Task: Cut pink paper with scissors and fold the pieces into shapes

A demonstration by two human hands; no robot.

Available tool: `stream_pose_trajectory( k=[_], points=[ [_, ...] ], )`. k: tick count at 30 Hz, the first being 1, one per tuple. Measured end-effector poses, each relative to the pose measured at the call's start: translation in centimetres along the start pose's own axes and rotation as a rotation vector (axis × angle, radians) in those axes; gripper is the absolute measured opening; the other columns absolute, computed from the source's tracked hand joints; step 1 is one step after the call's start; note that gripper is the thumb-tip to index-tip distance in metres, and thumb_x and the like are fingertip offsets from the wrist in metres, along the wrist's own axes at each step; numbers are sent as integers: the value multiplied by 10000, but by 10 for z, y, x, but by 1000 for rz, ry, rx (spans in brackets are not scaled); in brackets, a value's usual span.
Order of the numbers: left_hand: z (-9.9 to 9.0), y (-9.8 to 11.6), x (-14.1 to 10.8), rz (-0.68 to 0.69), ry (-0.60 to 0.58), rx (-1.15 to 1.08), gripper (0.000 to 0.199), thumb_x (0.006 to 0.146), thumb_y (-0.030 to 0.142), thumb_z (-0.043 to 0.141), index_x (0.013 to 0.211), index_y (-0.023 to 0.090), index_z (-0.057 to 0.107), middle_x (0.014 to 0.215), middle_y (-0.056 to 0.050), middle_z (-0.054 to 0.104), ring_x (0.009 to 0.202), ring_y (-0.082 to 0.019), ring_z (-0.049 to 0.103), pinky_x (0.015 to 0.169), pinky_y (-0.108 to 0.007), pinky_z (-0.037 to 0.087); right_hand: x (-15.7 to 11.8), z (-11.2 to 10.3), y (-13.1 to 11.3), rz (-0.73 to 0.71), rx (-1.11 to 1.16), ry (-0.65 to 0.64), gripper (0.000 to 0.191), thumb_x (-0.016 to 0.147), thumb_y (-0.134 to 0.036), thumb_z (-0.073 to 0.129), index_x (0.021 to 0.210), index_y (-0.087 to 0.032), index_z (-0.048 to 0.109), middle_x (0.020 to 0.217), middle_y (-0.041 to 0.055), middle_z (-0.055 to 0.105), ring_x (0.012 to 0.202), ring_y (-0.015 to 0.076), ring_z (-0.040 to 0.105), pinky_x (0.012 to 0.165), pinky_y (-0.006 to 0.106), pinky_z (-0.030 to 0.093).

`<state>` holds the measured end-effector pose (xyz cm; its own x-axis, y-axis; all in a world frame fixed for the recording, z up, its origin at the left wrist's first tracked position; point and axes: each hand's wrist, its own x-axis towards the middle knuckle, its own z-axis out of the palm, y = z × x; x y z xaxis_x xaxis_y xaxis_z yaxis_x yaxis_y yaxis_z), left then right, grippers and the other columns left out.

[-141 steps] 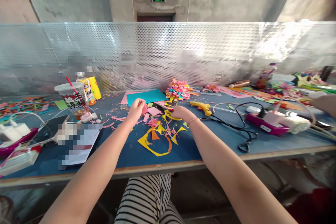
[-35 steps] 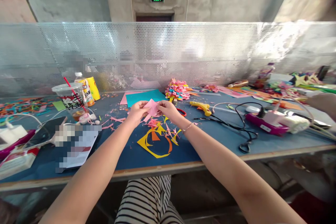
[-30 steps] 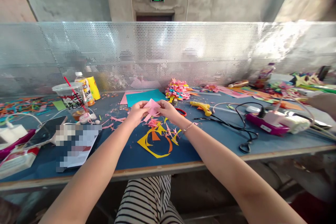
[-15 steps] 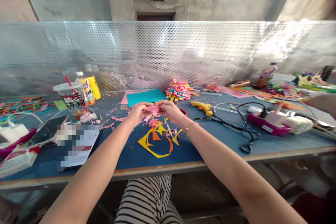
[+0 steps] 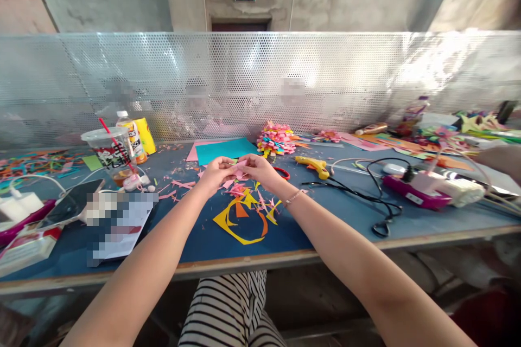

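Between my two hands is a small piece of pink paper (image 5: 241, 169), pinched at its edges above the table. My left hand (image 5: 218, 174) grips its left side, and my right hand (image 5: 259, 169) grips the right side, thumbs and fingers together. Under the hands lie pink, yellow and orange paper scraps (image 5: 238, 191). Closer to me is a yellow paper offcut (image 5: 228, 222) with a round hole cut out. A red scissor handle (image 5: 282, 173) shows partly behind my right hand. Just beyond lies a teal paper sheet (image 5: 223, 150), beside a layered paper flower ball (image 5: 277, 139).
A yellow glue gun (image 5: 313, 165) and black cable (image 5: 358, 188) lie to the right, near a magenta power strip (image 5: 415, 192). Leftward stand a plastic cup (image 5: 109, 152), a bottle (image 5: 134, 138) and a phone (image 5: 73, 203). A perforated metal screen (image 5: 244, 81) lines the back. Another person's arm (image 5: 502, 161) reaches in at far right.
My fingers have shifted slightly on the pink paper, which now shows less between them. More of the red scissor handle is visible. The other things stay in place.
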<state>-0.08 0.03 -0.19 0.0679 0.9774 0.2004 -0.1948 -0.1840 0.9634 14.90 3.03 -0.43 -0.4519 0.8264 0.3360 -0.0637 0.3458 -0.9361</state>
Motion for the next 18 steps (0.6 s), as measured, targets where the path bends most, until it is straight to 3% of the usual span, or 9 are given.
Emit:
stream_pose_trajectory(
  k=[18],
  points=[
    [0,1,-1,67,-8,77,308,511,265,726,720,136,540,651,-3,580,586,-96,570,612,-252,470,1,-3,-1,-48,-123,11,254,660,-300,605,872,-178,536,672,-1,587,544,97,545,500,217,456]
  ],
)
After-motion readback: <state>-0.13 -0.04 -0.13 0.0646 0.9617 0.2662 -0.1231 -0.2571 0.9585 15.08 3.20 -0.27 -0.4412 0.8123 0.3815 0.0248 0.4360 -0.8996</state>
